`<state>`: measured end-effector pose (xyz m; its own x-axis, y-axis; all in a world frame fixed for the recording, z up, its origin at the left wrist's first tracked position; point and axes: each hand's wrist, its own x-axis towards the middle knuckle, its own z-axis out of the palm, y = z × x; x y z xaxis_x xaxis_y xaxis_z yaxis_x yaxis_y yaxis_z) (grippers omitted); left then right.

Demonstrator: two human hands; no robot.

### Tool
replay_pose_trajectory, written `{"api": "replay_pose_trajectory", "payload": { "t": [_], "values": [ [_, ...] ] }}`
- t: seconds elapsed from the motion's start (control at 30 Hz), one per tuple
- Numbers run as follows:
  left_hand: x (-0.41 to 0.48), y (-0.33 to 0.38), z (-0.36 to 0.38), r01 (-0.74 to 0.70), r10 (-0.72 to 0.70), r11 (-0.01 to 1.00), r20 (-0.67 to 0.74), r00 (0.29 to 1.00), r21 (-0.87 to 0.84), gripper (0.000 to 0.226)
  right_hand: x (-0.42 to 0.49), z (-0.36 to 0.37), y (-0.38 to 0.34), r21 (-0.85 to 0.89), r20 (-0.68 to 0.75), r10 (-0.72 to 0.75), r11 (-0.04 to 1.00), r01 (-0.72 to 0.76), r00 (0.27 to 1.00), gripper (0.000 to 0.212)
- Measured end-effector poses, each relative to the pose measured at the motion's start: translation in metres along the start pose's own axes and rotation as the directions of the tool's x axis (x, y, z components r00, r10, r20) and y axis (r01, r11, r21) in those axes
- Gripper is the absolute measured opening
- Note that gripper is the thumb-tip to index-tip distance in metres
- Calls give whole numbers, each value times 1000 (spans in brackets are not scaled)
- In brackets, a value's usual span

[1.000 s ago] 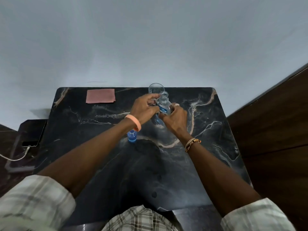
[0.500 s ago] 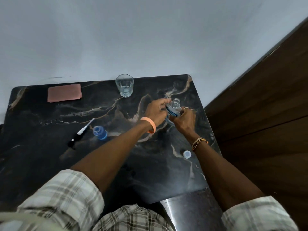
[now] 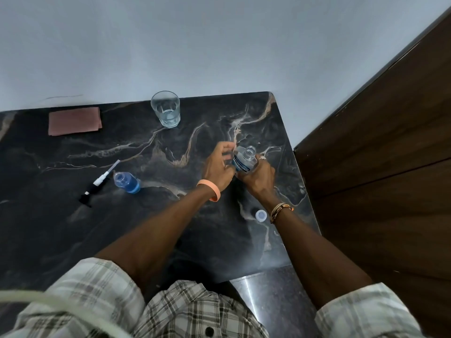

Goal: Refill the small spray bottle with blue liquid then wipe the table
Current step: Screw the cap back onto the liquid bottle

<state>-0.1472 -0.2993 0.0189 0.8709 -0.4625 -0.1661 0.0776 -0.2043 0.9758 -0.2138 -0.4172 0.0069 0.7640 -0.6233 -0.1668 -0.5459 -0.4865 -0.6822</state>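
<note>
From the head view, our right hand (image 3: 258, 176) grips the clear blue-labelled refill bottle (image 3: 242, 163) (uncapped); our left hand (image 3: 217, 167) seems to pinch its side. The small round clear spray bottle (image 3: 127, 182), part-filled blue, stands open well left: we should carry upright, then pour slowly.

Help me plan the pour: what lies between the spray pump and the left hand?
Head view: the small open bottle stands beside the spray pump; bare table from there to the left hand.

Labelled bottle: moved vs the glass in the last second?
Yes. The labelled bottle went right: from just in front of the glass to well right of it, near the table's right edge.
</note>
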Motion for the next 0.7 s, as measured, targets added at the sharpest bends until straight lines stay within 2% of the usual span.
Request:
{"api": "replay_pose_trajectory", "payload": {
  "t": [0.1,0.17,0.27,0.33,0.43,0.6,0.7],
  "values": [
    [-3,-7,1,1,-1,1000,-42,999,-2,52,-6,-7,12,67,56,-11,998,7,998,80],
    [-8,-16,0,4,3,998,-102,995,68,48,-11,-15,22,70,86,-22,997,16,996,92],
    [-25,-37,-2,20,18,972,-159,987,233,37,-23,-31,42,24,80,-44,999,42,996,83],
    [-37,-49,0,41,-18,954,-77,997,297,33,-31,-40,56,4,91,1,1000,-2,996,81],
    [-52,-59,15,81,-119,941,98,988,328,36,-44,-47,77,-59,218,31,998,-18,976,71],
    [-64,-59,50,139,-220,946,264,939,294,37,-62,-49,97,-158,375,-4,985,69,927,59],
    [-68,-62,65,163,-260,938,311,914,307,37,-66,-48,101,-214,439,-85,957,196,894,35]
  ]
}}
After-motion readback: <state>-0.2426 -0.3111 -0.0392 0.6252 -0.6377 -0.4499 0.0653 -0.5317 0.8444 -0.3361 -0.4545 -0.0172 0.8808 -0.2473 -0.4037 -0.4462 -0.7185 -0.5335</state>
